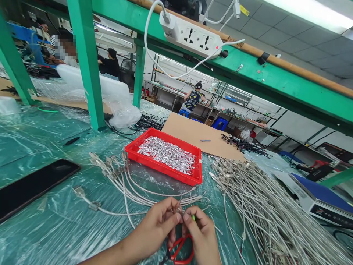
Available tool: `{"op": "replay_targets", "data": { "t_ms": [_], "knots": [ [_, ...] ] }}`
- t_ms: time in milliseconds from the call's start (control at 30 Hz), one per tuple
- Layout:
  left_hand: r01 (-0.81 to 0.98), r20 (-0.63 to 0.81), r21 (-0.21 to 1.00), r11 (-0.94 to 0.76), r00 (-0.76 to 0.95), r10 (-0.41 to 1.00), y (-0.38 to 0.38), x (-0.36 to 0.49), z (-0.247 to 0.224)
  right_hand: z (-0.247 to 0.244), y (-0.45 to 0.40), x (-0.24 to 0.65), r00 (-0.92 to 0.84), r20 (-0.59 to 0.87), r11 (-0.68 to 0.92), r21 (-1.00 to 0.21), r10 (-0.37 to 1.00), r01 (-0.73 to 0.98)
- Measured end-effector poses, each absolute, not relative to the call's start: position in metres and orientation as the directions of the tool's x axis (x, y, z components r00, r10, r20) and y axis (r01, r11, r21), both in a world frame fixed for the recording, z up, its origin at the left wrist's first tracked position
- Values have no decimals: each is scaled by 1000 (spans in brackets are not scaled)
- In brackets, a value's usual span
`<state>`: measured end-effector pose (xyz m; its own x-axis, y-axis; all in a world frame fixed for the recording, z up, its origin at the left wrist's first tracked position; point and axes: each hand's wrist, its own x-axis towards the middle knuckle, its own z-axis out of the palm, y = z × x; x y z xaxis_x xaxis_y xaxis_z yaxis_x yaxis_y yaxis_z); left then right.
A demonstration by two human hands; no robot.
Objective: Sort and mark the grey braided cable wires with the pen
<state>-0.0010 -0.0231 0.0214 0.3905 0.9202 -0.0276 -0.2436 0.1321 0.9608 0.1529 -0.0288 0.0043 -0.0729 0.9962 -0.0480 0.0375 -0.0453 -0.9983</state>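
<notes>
My left hand (160,221) is closed in a pinch on the end of a thin silvery cable (118,212), whose metal plug (79,191) lies off to the left. Fingertips of my right hand (202,230) are pressed together right beside it, with a small green bit (193,218) showing at the thumb. What exactly lies between those right fingers is hidden. Red-handled scissors (189,252) are just below both hands; whether my right fingers hold them, I cannot tell. Beyond the hands lies a small bunch of similar cables (138,198), plugs pointing to the far left.
A red tray (162,167) of small shiny silver pieces (168,152) stands behind. At right are a large cable heap (264,198) and a scale (325,195). A black phone (35,186) lies left. Green frame posts (86,66) and a power strip (193,35) are above; several people work beyond.
</notes>
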Motion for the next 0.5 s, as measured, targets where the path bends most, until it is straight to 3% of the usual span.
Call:
{"op": "replay_targets", "data": {
  "t_ms": [333, 500],
  "knots": [
    [-278, 5, 952, 126, 429, 903, -20, -6, 27, 13, -30, 148, -115, -48, -51, -998, 992, -24],
    [-175, -29, 981, 89, 322, 946, -18, -8, 23, 13, -30, 150, -125, -54, -56, -998, 991, -14]
  ]
}}
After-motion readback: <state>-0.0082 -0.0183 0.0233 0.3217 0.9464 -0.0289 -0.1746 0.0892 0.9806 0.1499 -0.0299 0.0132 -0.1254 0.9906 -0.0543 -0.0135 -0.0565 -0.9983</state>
